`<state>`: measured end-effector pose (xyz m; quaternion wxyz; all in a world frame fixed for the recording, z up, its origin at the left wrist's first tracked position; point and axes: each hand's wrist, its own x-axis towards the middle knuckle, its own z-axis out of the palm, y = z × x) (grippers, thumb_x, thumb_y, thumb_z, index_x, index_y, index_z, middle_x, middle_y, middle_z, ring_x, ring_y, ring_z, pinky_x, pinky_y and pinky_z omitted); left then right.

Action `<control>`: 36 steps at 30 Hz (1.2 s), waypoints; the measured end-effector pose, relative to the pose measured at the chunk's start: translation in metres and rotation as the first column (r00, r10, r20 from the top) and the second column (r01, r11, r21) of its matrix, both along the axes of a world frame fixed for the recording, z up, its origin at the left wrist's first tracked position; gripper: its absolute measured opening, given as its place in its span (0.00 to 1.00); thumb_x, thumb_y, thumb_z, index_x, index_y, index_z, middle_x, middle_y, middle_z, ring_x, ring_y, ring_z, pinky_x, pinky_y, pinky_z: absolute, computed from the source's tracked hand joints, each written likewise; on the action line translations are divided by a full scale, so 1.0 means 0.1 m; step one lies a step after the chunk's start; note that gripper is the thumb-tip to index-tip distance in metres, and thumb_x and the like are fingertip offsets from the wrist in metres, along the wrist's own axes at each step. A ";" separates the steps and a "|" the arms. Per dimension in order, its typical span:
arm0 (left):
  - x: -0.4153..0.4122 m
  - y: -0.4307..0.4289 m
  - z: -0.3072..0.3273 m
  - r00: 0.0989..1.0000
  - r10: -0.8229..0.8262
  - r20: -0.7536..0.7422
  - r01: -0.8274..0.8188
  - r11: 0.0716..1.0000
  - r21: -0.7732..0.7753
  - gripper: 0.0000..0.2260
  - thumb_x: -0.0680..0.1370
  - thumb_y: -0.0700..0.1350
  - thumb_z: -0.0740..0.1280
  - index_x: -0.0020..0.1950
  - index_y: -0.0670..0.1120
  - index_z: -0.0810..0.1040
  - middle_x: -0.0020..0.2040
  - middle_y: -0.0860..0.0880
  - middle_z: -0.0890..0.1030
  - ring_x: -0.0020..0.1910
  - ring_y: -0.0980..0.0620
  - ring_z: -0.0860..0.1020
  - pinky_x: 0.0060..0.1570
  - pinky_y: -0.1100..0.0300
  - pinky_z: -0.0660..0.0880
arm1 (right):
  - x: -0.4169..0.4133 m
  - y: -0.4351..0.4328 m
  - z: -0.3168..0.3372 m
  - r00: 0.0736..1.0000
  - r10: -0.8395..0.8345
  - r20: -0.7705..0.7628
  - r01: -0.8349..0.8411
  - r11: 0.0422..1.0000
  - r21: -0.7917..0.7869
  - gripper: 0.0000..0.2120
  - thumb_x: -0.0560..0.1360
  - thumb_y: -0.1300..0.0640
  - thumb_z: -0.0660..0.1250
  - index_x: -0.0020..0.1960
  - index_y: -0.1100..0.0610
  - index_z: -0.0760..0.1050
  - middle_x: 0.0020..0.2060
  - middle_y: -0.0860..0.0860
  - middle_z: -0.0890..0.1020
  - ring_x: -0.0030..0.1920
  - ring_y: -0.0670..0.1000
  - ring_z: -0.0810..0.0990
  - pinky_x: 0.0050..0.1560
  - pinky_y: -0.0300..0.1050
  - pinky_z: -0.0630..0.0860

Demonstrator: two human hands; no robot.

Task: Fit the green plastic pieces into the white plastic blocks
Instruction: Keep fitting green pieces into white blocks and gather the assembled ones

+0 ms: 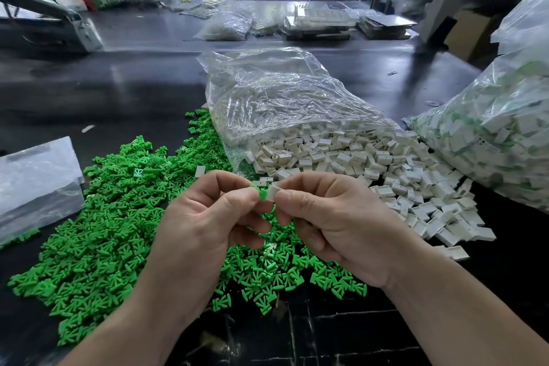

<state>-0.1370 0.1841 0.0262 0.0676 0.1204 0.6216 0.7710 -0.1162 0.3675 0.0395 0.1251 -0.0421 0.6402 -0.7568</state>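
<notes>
My left hand [205, 217] pinches a small green plastic piece [262, 193] between thumb and forefinger. My right hand [332, 217] pinches a white plastic block [274, 191] right beside it, and the two parts touch above the table. Beneath both hands spreads a large heap of green pieces [98, 241]. White blocks [356, 163] spill from an open clear bag [282, 98] toward the right.
A second clear bag [499, 128] at the right holds white blocks with green showing inside. An empty flat plastic bag [35, 181] lies at the left on the dark table [118, 83]. Trays, bags and boxes crowd the far side.
</notes>
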 end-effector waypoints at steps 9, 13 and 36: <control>0.04 0.02 -0.01 0.994 0.043 -0.103 -0.052 0.995 -0.091 0.09 0.72 0.53 0.71 0.44 0.49 0.82 0.41 0.43 0.84 0.36 0.47 0.82 0.33 0.59 0.78 | 0.02 -0.01 -0.02 0.993 -0.019 -0.118 0.029 0.996 0.087 0.04 0.76 0.50 0.72 0.45 0.49 0.84 0.34 0.48 0.80 0.24 0.44 0.69 0.21 0.34 0.64; 0.04 0.02 -0.01 0.998 0.001 -0.070 -0.007 0.997 -0.082 0.09 0.71 0.53 0.70 0.43 0.47 0.81 0.41 0.43 0.83 0.35 0.48 0.81 0.33 0.59 0.77 | 0.02 -0.02 -0.03 0.985 -0.027 -0.172 0.049 0.991 0.123 0.04 0.77 0.50 0.70 0.46 0.48 0.83 0.34 0.47 0.80 0.25 0.43 0.70 0.23 0.33 0.65; 0.04 0.04 -0.02 0.992 -0.122 0.041 0.123 0.991 -0.047 0.10 0.74 0.47 0.69 0.44 0.40 0.78 0.42 0.35 0.80 0.35 0.46 0.78 0.34 0.54 0.78 | 0.08 -0.05 0.04 0.996 -0.052 -0.076 0.067 0.976 0.209 0.08 0.80 0.55 0.69 0.44 0.56 0.81 0.29 0.48 0.76 0.24 0.44 0.68 0.22 0.34 0.64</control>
